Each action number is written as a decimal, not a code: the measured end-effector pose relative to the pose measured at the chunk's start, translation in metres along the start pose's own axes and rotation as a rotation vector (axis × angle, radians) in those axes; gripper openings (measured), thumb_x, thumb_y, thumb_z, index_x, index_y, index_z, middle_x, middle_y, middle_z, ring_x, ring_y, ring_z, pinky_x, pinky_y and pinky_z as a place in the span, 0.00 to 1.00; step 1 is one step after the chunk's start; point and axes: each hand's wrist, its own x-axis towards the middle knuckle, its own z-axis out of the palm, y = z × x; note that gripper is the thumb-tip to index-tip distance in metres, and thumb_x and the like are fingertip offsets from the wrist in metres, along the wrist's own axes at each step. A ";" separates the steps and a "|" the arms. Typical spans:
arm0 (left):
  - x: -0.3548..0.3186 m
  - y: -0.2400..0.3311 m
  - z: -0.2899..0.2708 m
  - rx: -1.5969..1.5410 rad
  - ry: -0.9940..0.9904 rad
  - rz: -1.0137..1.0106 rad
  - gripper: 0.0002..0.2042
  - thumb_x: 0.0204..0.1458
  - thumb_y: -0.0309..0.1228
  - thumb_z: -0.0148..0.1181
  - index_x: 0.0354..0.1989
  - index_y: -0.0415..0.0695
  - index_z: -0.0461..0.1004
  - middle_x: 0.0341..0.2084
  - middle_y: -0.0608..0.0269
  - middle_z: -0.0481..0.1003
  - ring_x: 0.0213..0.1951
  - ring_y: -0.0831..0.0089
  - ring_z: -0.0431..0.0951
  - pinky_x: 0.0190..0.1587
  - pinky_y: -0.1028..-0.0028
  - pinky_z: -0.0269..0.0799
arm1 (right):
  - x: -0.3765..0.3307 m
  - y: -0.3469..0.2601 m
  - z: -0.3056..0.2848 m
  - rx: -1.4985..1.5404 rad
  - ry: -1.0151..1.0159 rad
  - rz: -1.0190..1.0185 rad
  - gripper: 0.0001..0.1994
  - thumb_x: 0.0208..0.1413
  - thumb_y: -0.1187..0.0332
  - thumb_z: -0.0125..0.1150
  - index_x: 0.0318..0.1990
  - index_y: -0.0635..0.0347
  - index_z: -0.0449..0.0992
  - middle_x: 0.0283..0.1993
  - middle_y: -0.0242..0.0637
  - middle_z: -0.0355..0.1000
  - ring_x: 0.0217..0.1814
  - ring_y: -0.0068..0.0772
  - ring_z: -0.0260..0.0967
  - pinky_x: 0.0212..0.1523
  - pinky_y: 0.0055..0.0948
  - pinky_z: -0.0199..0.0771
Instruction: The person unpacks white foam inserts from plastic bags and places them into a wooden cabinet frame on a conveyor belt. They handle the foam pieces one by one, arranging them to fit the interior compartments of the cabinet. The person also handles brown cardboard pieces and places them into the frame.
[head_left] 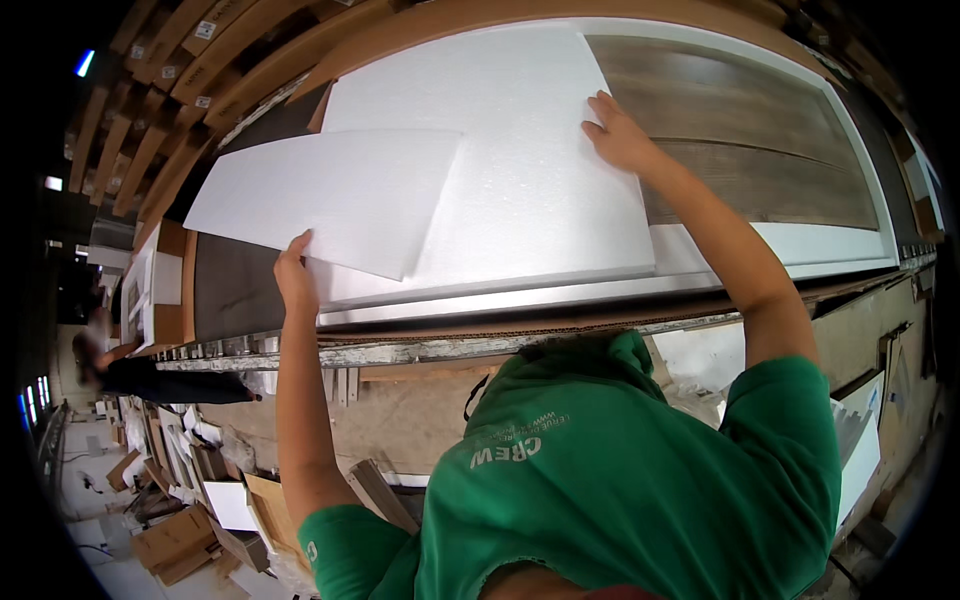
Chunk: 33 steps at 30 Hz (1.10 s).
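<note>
My left hand [297, 268] pinches the lower edge of a smaller white foam sheet [330, 190], thumb on top and the other fingers hidden beneath. This sheet lies tilted over the left part of a large white foam sheet [520, 150]. At the large sheet's right edge, my right hand [617, 138] rests with fingers apart. Under and to the right of it shows a grey-brown wood-grain panel [740, 130], bordered by white foam strips [870, 180] inside a long cardboard carton [480, 332].
Stacked flat cartons [190, 70] fill the far left. A conveyor rail [400, 352] runs along the carton's near side. Another person [150, 375] stands at the left, near an open box [160, 290]. Cardboard and panel scraps [175, 540] litter the floor at lower left.
</note>
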 end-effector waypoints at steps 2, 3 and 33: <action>-0.001 -0.001 0.004 0.138 0.063 0.017 0.18 0.43 0.39 0.57 0.30 0.33 0.74 0.31 0.60 0.71 0.33 0.73 0.66 0.38 0.75 0.62 | -0.001 0.000 0.000 -0.009 -0.028 0.022 0.25 0.57 0.63 0.43 0.60 0.66 0.53 0.66 0.50 0.41 0.67 0.45 0.42 0.62 0.35 0.50; -0.003 -0.001 0.008 0.215 0.090 0.036 0.19 0.43 0.40 0.57 0.31 0.33 0.74 0.32 0.59 0.71 0.33 0.73 0.67 0.38 0.74 0.63 | -0.001 0.002 0.003 -0.014 -0.004 -0.002 0.25 0.56 0.63 0.43 0.59 0.67 0.54 0.66 0.50 0.42 0.66 0.47 0.43 0.62 0.36 0.51; -0.079 0.019 0.154 -0.464 -0.417 -0.095 0.11 0.51 0.33 0.48 0.38 0.40 0.68 0.41 0.58 0.71 0.46 0.68 0.69 0.50 0.69 0.64 | -0.087 0.040 -0.076 0.464 -0.263 0.008 0.23 0.56 0.69 0.44 0.59 0.60 0.50 0.59 0.52 0.52 0.57 0.47 0.57 0.57 0.37 0.57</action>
